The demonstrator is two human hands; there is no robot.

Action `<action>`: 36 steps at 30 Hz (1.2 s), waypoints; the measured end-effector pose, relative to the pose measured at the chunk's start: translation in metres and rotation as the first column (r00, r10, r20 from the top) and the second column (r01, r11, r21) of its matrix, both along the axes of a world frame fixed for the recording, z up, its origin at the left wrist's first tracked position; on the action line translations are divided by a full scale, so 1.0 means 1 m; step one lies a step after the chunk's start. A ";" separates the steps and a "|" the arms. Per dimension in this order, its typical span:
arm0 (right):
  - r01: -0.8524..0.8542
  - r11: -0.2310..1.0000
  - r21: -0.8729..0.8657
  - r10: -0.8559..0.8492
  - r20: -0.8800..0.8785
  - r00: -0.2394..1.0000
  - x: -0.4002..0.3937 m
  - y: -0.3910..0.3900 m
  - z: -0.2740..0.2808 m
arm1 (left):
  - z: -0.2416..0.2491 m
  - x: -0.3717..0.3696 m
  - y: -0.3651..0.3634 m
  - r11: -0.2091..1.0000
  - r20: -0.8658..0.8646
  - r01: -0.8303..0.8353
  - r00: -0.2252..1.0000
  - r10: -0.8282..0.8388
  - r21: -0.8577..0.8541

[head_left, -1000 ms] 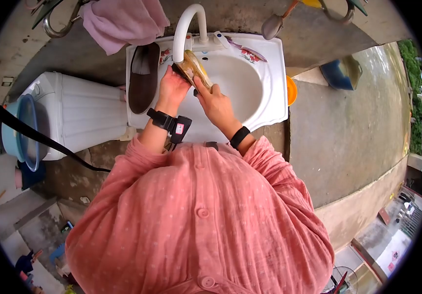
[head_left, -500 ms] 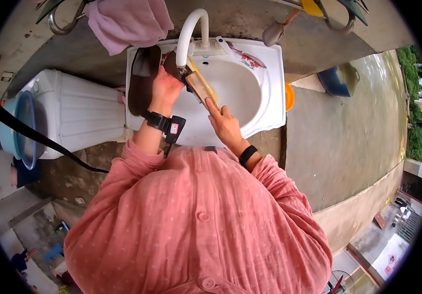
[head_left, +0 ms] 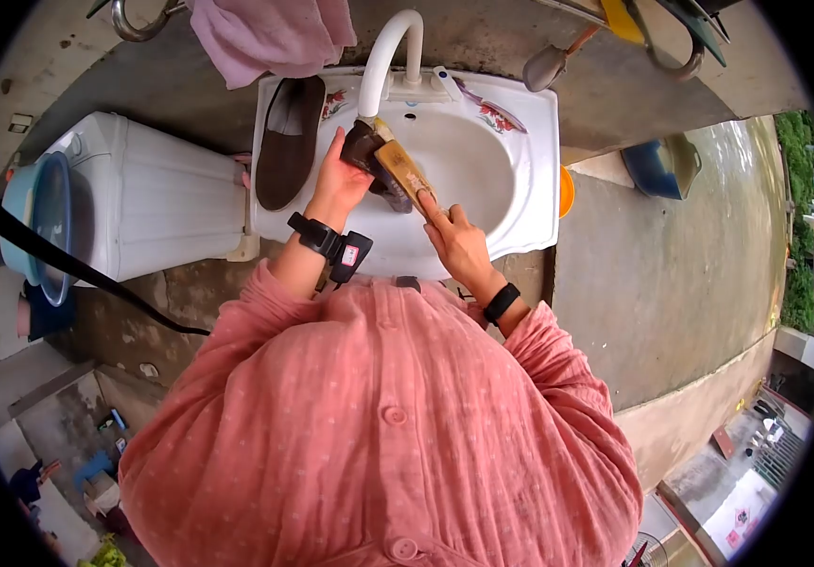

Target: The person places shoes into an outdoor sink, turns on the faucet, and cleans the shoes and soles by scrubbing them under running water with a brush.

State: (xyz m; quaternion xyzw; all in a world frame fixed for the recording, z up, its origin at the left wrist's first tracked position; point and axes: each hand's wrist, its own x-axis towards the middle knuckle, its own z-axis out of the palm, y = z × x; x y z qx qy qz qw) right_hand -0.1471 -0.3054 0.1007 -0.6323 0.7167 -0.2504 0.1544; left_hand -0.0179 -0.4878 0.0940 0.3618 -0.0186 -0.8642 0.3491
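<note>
Over the white sink, my left hand holds a dark brown shoe by its side, beneath the spout of the white faucet. My right hand grips the lower end of a yellowish wooden brush, whose upper end lies against the shoe. The brush hides part of the shoe. A second dark shoe rests on the sink's left ledge, beside my left hand.
A pink towel hangs at the upper left. A toothbrush lies on the sink's back right rim. The washing machine with basins stands left. An orange container and a blue bucket are at the right.
The view has shifted, so the sink sits slightly further right. The held shoe is tilted differently and shows more below the brush, which remains against it.
</note>
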 end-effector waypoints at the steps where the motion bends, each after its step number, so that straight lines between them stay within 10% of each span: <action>1: 0.007 1.000 -0.022 -0.007 0.010 1.000 0.000 -0.001 0.004 | -0.001 -0.002 -0.002 1.000 -0.002 -0.002 1.000 0.002 0.000; 11: 0.128 0.988 -0.086 -0.131 -0.033 0.991 0.020 -0.048 0.015 | -0.016 -0.015 -0.003 0.953 0.070 0.058 0.997 -0.038 -0.296; 24: 0.208 0.975 0.074 -0.218 0.179 0.959 0.001 -0.027 -0.007 | -0.023 -0.010 -0.015 0.992 0.020 -0.118 0.993 0.119 -0.036; 36: 0.175 0.984 -0.036 -0.169 0.136 0.976 0.006 -0.024 -0.007 | -0.034 -0.011 0.006 0.966 -0.032 0.179 0.982 -0.188 -0.185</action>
